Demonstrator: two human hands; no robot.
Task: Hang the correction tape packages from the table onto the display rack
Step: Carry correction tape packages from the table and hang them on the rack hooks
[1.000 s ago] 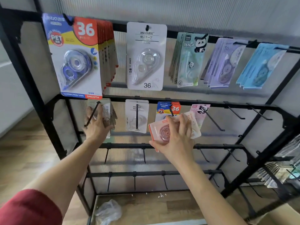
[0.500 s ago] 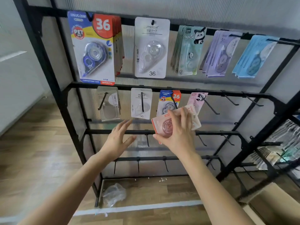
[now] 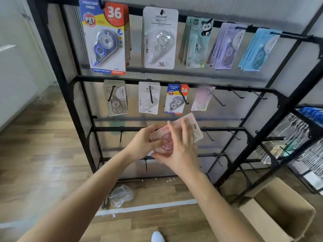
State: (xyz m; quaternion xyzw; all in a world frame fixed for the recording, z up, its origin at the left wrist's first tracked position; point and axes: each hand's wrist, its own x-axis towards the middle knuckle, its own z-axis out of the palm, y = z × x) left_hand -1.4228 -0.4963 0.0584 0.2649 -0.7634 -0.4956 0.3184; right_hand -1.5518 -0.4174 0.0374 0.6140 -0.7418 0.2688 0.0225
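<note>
A small stack of pink correction tape packages [image 3: 191, 125] is held in front of the black display rack [image 3: 174, 83], level with its third bar. My right hand [image 3: 178, 151] grips the stack from the front and below. My left hand [image 3: 142, 143] holds its left edge with curled fingers. Correction tape packages hang on the rack's top row, among them a large blue and yellow one [image 3: 104, 38] and a white one [image 3: 160, 38]. Smaller packages hang on the second row, including a pale pink one [image 3: 201, 99].
Bare hooks [image 3: 235, 92] stick out at the right of the second row and along the lower bars. A cardboard box [image 3: 279, 212] stands open at the lower right. A crumpled plastic bag [image 3: 120, 195] lies on the wooden floor. Another stocked rack [image 3: 300, 140] stands at the right.
My left hand left the second-row packages at the left, swung right and took hold of the pink stack. My right hand lowered the stack a little. The camera moved closer.
</note>
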